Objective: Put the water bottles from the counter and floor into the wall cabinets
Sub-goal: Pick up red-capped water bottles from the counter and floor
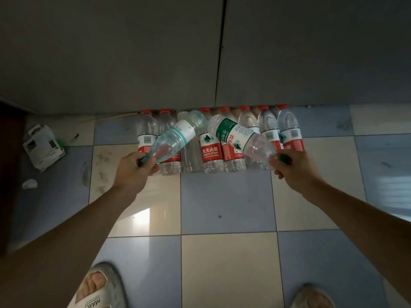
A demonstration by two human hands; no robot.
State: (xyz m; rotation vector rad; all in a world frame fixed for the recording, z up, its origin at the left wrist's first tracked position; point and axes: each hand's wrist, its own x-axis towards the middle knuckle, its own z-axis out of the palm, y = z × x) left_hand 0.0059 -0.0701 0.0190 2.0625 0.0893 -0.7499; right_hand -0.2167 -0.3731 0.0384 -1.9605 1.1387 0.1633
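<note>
1. Left hand (pixel 131 170): fingers curled tight round the neck and teal cap of the teal bottle (pixel 178 138), held by the cap end.
2. Teal bottle slants up and away from the left fingers, base furthest out, white label past mid-body. Off the floor, crossing in front of the row.
3. Right hand (pixel 293 170): fingers wrapped round the green cap and neck of the green bottle (pixel 235 136), same cap-end grip.
4. Green bottle slants up and inward from the right fingers toward the other hand, green-and-white label, base out. Also off the floor.
5. The two bases end up near each other, between and beyond both hands; touching or not, cannot tell.
6. Just past the fingers: bottle row (pixel 211 150) standing upright on the floor (pixel 226 203), red caps, red labels, one clear unlabelled one in the middle. Row backs against the cabinet doors (pixel 155 52).
7. Cabinet doors beyond the row are closed, seam running down between them.
8. Far out from the left hand: crumpled box (pixel 42 147) and a paper scrap (pixel 29 183) on the tiles.
9. Back behind the hands: two slippers (pixel 97 287), one under each forearm.
</note>
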